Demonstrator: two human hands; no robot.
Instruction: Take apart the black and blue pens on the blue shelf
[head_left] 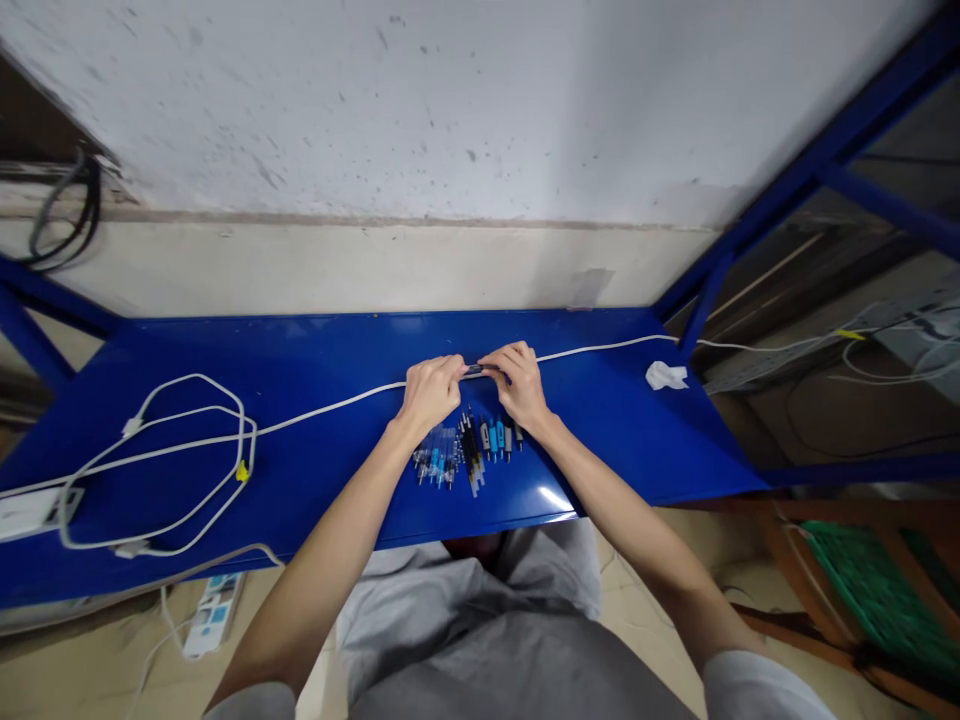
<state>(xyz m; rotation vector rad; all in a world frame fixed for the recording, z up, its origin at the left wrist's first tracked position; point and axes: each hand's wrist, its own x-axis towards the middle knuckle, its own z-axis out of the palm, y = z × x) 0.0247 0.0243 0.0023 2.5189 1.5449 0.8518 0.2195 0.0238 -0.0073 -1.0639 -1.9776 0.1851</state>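
Note:
Between my two hands, just above the blue shelf, is a slim dark pen (475,369) lying roughly sideways. My left hand (435,388) pinches its left end, and my right hand (516,382) has fingers closed around its right end. Closer to me lie pen parts in groups: clear barrels with blue and dark bits (436,458) on the left, thin dark refills (472,452) in the middle, and short blue and grey clip pieces (498,438) on the right. My fingers partly cover the pen, so its details are hard to make out.
A white cable (330,404) runs across the blue shelf (315,480) behind my hands. A looped white cord (247,440) lies left, near a white box (34,512). Crumpled white tissue (666,376) sits at right. A power strip (213,615) is on the floor.

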